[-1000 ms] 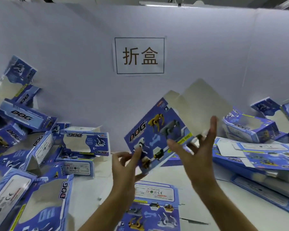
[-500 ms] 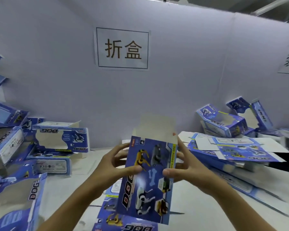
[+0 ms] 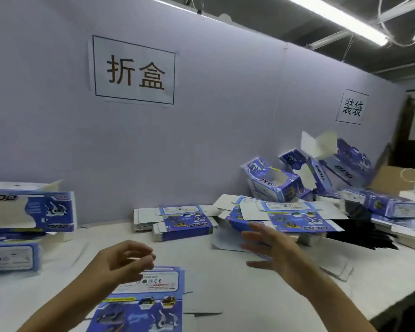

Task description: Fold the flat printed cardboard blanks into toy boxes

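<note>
Both my hands hover over the white table and hold nothing. My left hand [image 3: 127, 259] has loosely curled fingers above a flat blue printed blank [image 3: 141, 300] that lies on the table at the front. My right hand [image 3: 271, 250] is spread with straight fingers, pointing towards the right pile. A blurred folded box [image 3: 345, 161] with white flaps sticking up is at the top of the heap of folded boxes [image 3: 273, 180] on the right. Stacks of flat blanks [image 3: 185, 221] lie behind my hands.
More folded blue boxes [image 3: 29, 209] are stacked at the left edge. Another spread of flat blanks [image 3: 295, 214] lies right of centre. A lilac partition wall [image 3: 201, 140] with two paper signs closes the back. The table edge runs down the right.
The box that both hands held upright is gone from them. Both hands are now empty, and a blurred box shows at the right heap. The view has swung right.
</note>
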